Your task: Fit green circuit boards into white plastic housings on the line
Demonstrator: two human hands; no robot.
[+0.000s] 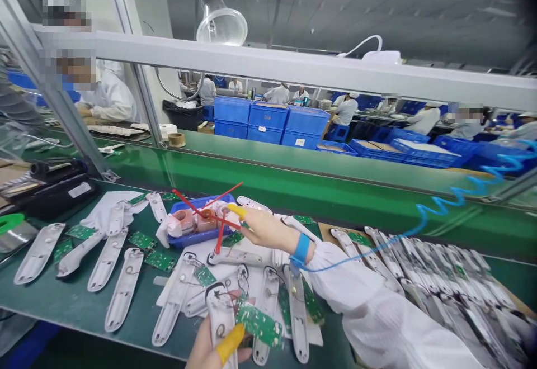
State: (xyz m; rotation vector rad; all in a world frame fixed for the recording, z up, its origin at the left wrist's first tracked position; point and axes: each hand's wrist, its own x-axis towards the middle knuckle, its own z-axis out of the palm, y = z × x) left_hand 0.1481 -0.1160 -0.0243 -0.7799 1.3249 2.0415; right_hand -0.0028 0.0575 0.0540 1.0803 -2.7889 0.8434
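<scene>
My left hand (216, 344), with a yellow finger cot, grips a long white plastic housing (221, 313) at the bottom centre. A green circuit board (260, 324) hangs from it on thin wires, over the hand. My right hand (262, 226), also with a yellow finger cot, reaches over a blue tray (188, 240). Its fingers are bent around something pale at the tray's right end, which I cannot make out. Thin red sticks (197, 211) cross above the tray, one ending at my fingers. Wrapped orange-brown rolls (182, 222) lie inside. A blue strap (301, 250) circles my right wrist.
Several white housings (123, 291) with circuit boards (159, 261) lie around my hands on the green table (67, 307). More housings (444, 268) stand in rows at right. A blue coiled cord (419, 221) runs to my wrist. Co-workers and blue crates (268, 117) are beyond.
</scene>
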